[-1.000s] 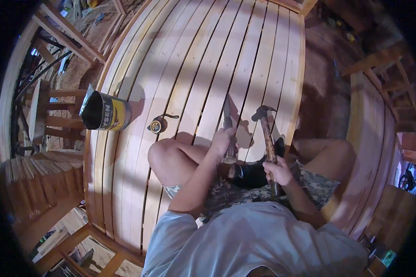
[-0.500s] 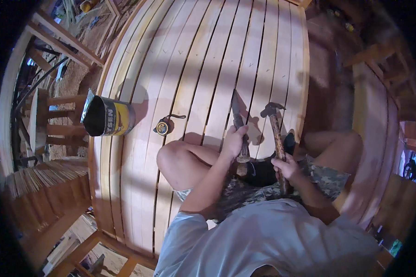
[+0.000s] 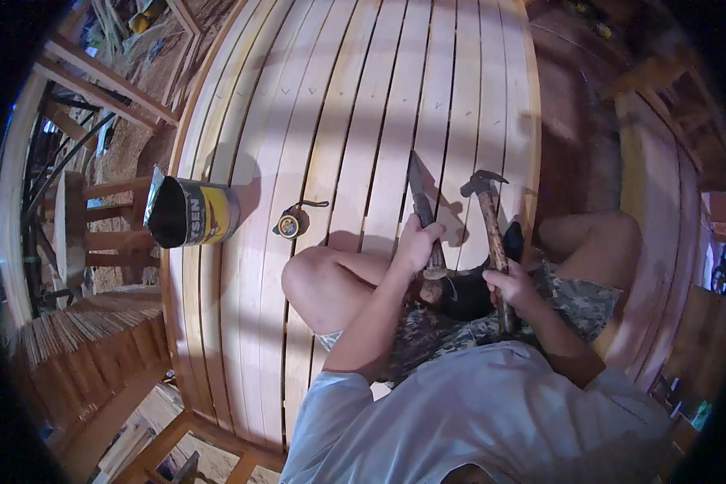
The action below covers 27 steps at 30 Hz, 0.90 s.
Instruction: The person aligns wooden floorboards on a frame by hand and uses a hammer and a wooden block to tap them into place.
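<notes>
My left hand (image 3: 419, 244) is closed round a chisel (image 3: 418, 181), its grey blade pointing away from me over the slats and the butt of its wooden handle showing below my fist. In my right hand (image 3: 512, 288) is a claw hammer (image 3: 490, 218) with a mottled wooden handle, gripped low, its dark head up and away from me. The two tools are apart, side by side above my lap. A round yellow and black tape measure (image 3: 287, 226) with a wrist cord lies on the slats left of my knee.
I sit cross-legged on a pale slatted wooden panel (image 3: 250, 323). An open cut-off can (image 3: 216, 214), black and yellow, stands near its left edge. Stacked thin boards (image 3: 97, 343) and wooden frames lie on the left. A wide plank (image 3: 661, 210) runs along the right.
The chisel blade has turned slightly in my left hand and looks narrower. Both hands keep their grips, and the whole view has shifted a little.
</notes>
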{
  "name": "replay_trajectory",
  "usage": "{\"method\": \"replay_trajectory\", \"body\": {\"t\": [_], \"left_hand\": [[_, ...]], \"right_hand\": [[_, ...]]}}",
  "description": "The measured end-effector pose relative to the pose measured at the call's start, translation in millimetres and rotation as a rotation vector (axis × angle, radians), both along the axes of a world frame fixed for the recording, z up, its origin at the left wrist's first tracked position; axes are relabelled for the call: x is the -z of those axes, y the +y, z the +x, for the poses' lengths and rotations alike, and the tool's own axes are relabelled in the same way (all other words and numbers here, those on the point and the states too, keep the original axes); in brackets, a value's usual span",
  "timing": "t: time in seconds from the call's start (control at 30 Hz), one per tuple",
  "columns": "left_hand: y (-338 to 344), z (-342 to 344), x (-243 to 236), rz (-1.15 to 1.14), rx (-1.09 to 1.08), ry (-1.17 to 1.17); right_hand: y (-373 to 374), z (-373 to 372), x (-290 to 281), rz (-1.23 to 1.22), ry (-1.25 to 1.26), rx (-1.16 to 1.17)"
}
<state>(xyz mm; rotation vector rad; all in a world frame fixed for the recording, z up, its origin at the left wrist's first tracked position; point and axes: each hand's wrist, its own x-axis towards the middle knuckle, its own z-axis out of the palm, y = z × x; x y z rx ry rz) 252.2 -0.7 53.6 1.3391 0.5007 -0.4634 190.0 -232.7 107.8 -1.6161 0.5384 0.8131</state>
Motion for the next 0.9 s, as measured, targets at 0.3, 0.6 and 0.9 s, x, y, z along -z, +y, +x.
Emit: {"method": "replay_trajectory", "body": {"t": [0.3,0.6,0.9], "left_hand": [[-3.7,-2.5,12.0,0.050,-0.008,0.009],[-2.3,-4.0,18.8,-0.194,-0.063,0.118],[-9.1,-2.8,7.2,-0.132,-0.063,0.143]], "right_hand": [[-3.5,-5.7,-1.8,-0.027,0.017,0.086],[-8.9,-5.9,9.2,-0.012,0.056,0.070],[-13.6,-7.5,7.9,0.015,0.027,0.052]]}}
